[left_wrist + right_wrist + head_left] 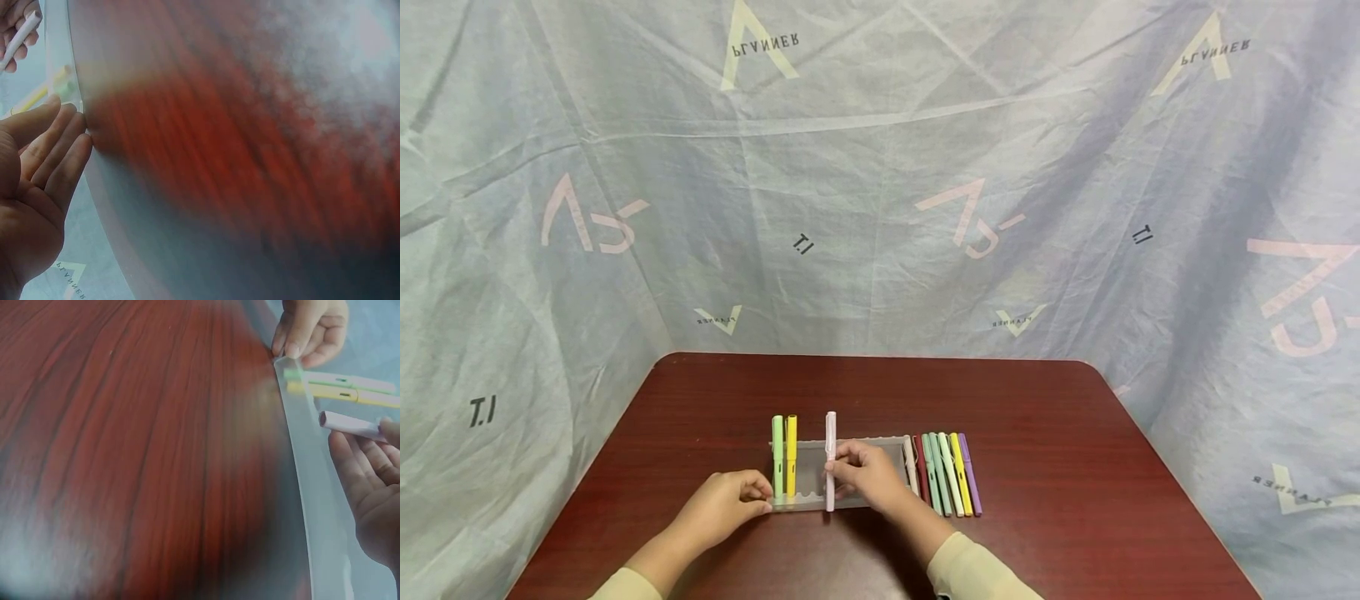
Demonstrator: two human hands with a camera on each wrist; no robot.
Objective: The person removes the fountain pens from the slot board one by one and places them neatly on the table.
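A pale pink pen [831, 458] stands out over the clear tray [808, 502], pinched between the thumb and fingers of my right hand [868, 477]; its end also shows in the right wrist view. At the tray's left end, my left hand [722, 504] touches the front corner, thumb and fingers around the edge. A light green pen [778, 457] and a yellow pen [792, 457] lie side by side across the tray beside that hand. In the left wrist view the left hand [40, 181] has its fingers extended against the tray edge.
To the right of the tray a row of several pens lies close together, among them a dark red pen [921, 471], a white-green one [951, 475] and a purple one [971, 475]. The reddish table [1060, 450] has grey printed cloth [872, 167] around it.
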